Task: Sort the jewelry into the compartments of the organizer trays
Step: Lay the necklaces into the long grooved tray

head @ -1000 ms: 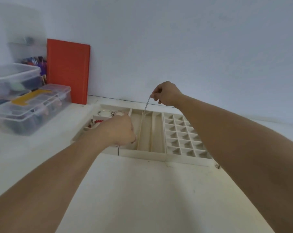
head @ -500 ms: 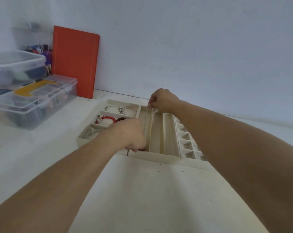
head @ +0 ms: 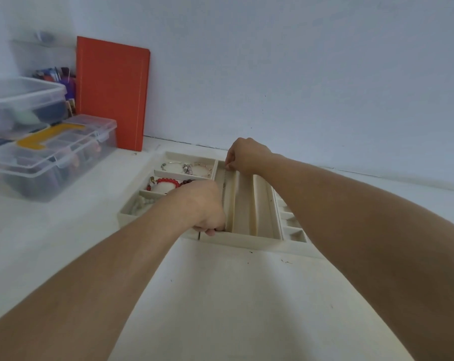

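Chain (head: 224,187) lies in tray (head: 236,241), between hands.

Organizer tray (head: 246,242): no lettering, brand or number can be read.
Red board (head: 112,92) against the wall: plain face, nothing written.
Clear plastic boxes (head: 51,157): no label legible (the yellow shape on one lid carries no readable mark).
Desk (head: 220,295): no signs or text.

The right hand (head: 246,155) and left hand (head: 203,207) are lowering the thin chain (head: 224,186), held taut above a second ago, into the tray's (head: 246,242) long slot.
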